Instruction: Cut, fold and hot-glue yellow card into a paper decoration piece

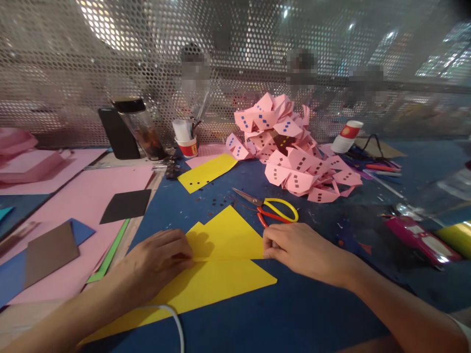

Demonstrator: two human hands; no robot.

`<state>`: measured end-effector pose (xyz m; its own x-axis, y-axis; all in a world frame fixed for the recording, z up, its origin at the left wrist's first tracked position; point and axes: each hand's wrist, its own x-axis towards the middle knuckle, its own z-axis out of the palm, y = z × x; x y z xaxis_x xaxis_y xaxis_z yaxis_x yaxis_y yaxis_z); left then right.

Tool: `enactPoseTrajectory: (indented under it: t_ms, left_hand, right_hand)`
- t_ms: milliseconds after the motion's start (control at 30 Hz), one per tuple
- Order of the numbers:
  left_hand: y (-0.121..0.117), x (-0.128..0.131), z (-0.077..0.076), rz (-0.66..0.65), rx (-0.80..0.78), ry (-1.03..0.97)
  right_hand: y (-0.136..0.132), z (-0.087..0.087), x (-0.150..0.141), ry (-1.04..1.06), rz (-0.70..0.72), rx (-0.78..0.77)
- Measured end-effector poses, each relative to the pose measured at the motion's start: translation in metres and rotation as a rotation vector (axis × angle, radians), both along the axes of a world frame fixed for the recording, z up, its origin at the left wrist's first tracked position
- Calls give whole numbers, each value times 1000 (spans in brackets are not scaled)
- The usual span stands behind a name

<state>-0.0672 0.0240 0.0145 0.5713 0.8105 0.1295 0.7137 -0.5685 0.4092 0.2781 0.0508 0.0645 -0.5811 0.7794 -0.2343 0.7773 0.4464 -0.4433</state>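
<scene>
A large yellow paper sheet lies on the blue table mat, partly folded into a triangle with a crease across its middle. My left hand presses on the left end of the crease, fingers curled down onto the paper. My right hand pinches the right end of the crease, fingers closed on the sheet's edge. Scissors with yellow and red handles lie just beyond my right hand, not touched.
A heap of folded pink paper pieces sits at the back centre. A smaller yellow sheet, a black square, pink sheets, a jar, cups and pens surround the work area. A perforated metal screen closes the back.
</scene>
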Motion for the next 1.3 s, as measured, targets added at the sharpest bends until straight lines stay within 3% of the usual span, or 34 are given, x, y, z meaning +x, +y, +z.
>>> enactPoseTrajectory:
  t_ms: [200,333,567,933,1100,1300]
  left_hand:
    - [-2,4,1,-71,158,-23]
    - [-5,7,3,-92,177,-8]
    - [-4,6,-5,-84,128,-48]
    - [-10,11,-6,-24,-11,-88]
    - [-10,11,-8,21,-71,-93]
    - [-9,19,4,71,-144,-34]
  right_hand:
    - [1,-1,1,13,7,1]
    - [-2,0,1,-1,14,18]
    - [-13,-11,-3,56,110,196]
    - [-12,-37,-24,253,167,241]
    - [-13,-40,-25,298,102,211]
    - [-15,-40,-28,271,26,226]
